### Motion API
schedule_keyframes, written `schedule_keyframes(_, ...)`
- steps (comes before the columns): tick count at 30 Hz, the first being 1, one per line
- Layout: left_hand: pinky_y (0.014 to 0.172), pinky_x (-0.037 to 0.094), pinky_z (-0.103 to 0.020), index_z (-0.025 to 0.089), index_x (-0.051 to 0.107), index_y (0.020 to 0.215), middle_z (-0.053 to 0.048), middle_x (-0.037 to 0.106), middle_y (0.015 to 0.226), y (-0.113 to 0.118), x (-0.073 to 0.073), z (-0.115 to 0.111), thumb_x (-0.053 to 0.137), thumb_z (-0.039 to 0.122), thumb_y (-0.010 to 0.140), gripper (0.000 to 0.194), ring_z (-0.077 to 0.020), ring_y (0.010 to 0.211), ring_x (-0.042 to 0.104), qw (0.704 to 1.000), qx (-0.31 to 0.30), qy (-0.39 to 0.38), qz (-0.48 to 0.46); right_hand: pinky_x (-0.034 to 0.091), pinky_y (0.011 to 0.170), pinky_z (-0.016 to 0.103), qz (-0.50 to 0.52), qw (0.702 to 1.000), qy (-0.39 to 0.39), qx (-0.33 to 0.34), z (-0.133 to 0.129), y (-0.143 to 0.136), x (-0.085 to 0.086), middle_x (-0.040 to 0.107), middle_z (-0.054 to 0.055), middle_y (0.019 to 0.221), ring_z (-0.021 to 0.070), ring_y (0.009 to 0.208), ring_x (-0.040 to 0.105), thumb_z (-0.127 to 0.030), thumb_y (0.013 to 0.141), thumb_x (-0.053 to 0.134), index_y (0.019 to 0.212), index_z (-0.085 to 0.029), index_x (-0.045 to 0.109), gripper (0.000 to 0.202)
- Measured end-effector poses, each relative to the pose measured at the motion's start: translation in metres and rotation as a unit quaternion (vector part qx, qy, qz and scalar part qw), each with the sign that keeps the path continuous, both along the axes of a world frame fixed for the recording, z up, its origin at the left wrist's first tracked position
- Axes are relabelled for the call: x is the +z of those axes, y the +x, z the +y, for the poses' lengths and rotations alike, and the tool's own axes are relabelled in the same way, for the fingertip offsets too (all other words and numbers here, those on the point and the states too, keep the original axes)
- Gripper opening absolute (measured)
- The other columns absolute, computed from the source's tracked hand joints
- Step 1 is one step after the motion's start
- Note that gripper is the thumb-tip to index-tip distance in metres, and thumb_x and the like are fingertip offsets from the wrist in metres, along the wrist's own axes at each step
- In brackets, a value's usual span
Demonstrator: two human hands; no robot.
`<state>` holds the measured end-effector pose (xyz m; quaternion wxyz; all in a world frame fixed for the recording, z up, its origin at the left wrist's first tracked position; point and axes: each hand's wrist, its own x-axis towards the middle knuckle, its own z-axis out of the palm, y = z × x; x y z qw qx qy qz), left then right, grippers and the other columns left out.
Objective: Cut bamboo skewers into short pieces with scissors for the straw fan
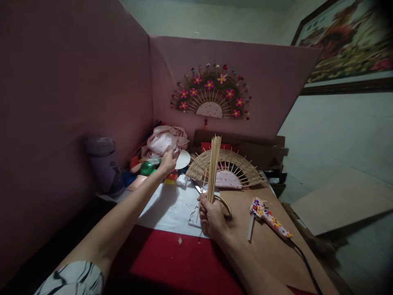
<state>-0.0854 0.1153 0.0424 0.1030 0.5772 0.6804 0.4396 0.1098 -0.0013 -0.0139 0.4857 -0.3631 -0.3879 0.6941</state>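
Here's the right hand (213, 217), fingers wrapped firmly round a tall bundle of thin, pale wooden sticks (214, 168) standing almost upright in its grip! Over to its left and further forward, the left hand (168, 161) is in among the crumpled pale-pink cloth (167, 137), right by a white half-round piece (183, 159); its fingers are blurred, so I can't tell how open they are or whether they hold anything.

Just beyond the bundle lies the tan woven, half-ring fan (242, 159), and it looks partway along: sticks radiate through the band, and the spotted pink half-round centre is in place. No flowers or beads show on it, unlike the flower-decked fan (209, 85) on the panel behind, so decoration, I'd judge, remains. Right of the grip, the flower-patterned glue gun (270, 217) lies unheld!
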Motion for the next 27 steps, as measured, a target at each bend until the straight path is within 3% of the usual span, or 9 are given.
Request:
schedule_keyframes(5, 0.095, 0.033, -0.047, 0.019, 0.054, 0.117, -0.015, 0.052, 0.119, 0.001, -0.023, -0.066, 0.057, 0.014, 0.071, 0.046, -0.0320, 0.115, 0.043, 0.990, 0.030, -0.049, 0.128, 0.013, 0.031, 0.011, -0.011, 1.000, -0.010, -0.010, -0.002, 0.000, 0.001, 0.031, -0.013, 0.044, 0.0012, 0.034, 0.022, -0.052, 0.063, 0.069, 0.073, -0.018, 0.046, 0.042)
schedule_keyframes(7, 0.091, 0.034, -0.050, 0.020, 0.046, 0.127, -0.018, 0.049, 0.122, -0.009, -0.022, -0.090, 0.049, 0.017, 0.078, 0.049, -0.0350, 0.114, 0.043, 0.952, 0.101, -0.075, 0.280, 0.013, 0.030, 0.011, -0.022, 1.000, -0.012, -0.012, -0.003, -0.001, 0.001, 0.031, -0.012, 0.044, 0.0015, 0.034, 0.024, -0.053, 0.063, 0.069, 0.074, -0.018, 0.046, 0.043)
schedule_keyframes(10, 0.079, 0.041, -0.049, 0.010, 0.045, 0.127, -0.026, 0.054, 0.109, -0.027, -0.019, -0.108, 0.034, 0.014, 0.084, 0.044, -0.0364, 0.103, 0.053, 0.913, 0.176, -0.167, 0.329, 0.013, 0.030, 0.011, -0.027, 1.000, -0.011, -0.005, -0.004, -0.002, 0.000, 0.030, -0.013, 0.044, 0.0011, 0.034, 0.022, -0.054, 0.062, 0.069, 0.073, -0.018, 0.046, 0.044)
schedule_keyframes(13, 0.072, 0.044, -0.044, 0.005, 0.045, 0.125, -0.028, 0.056, 0.105, -0.036, -0.023, -0.102, 0.032, 0.013, 0.085, 0.044, -0.0355, 0.094, 0.058, 0.911, 0.178, -0.214, 0.306, 0.013, 0.030, 0.011, -0.025, 1.000, -0.007, 0.005, -0.004, -0.003, -0.001, 0.029, -0.013, 0.044, 0.0008, 0.034, 0.021, -0.054, 0.062, 0.069, 0.072, -0.018, 0.046, 0.044)
schedule_keyframes(18, 0.077, 0.044, -0.039, 0.003, 0.053, 0.115, -0.027, 0.054, 0.108, -0.024, -0.035, -0.060, 0.022, 0.010, 0.087, 0.043, -0.0324, 0.102, 0.056, 0.920, 0.200, -0.183, 0.282, 0.012, 0.030, 0.011, -0.021, 1.000, -0.008, -0.004, -0.004, -0.003, 0.000, 0.030, -0.012, 0.044, 0.0009, 0.033, 0.022, -0.053, 0.062, 0.070, 0.074, -0.018, 0.046, 0.044)
schedule_keyframes(21, 0.075, 0.045, -0.037, 0.002, 0.054, 0.113, -0.027, 0.054, 0.109, -0.021, -0.034, -0.040, 0.026, 0.018, 0.089, 0.041, -0.0321, 0.101, 0.056, 0.927, 0.202, -0.183, 0.257, 0.012, 0.030, 0.012, -0.023, 1.000, -0.011, 0.003, -0.003, -0.003, 0.000, 0.029, -0.013, 0.043, 0.0009, 0.032, 0.021, -0.053, 0.062, 0.070, 0.074, -0.018, 0.046, 0.044)
schedule_keyframes(24, 0.073, 0.045, -0.036, 0.008, 0.058, 0.110, -0.023, 0.056, 0.106, -0.027, -0.030, -0.037, 0.030, 0.026, 0.089, 0.040, -0.0300, 0.094, 0.059, 0.934, 0.178, -0.191, 0.243, 0.012, 0.030, 0.011, -0.027, 0.999, -0.020, 0.008, -0.003, -0.003, 0.000, 0.028, -0.013, 0.043, 0.0007, 0.033, 0.020, -0.054, 0.062, 0.070, 0.074, -0.018, 0.046, 0.044)
schedule_keyframes(27, 0.074, 0.045, -0.037, 0.012, 0.060, 0.108, -0.019, 0.056, 0.105, -0.036, -0.025, -0.048, 0.035, 0.028, 0.087, 0.037, -0.0294, 0.093, 0.059, 0.937, 0.153, -0.188, 0.251, 0.011, 0.030, 0.011, -0.026, 0.999, -0.021, 0.010, -0.003, -0.002, 0.000, 0.029, -0.013, 0.043, 0.0007, 0.033, 0.020, -0.054, 0.062, 0.070, 0.074, -0.018, 0.045, 0.045)
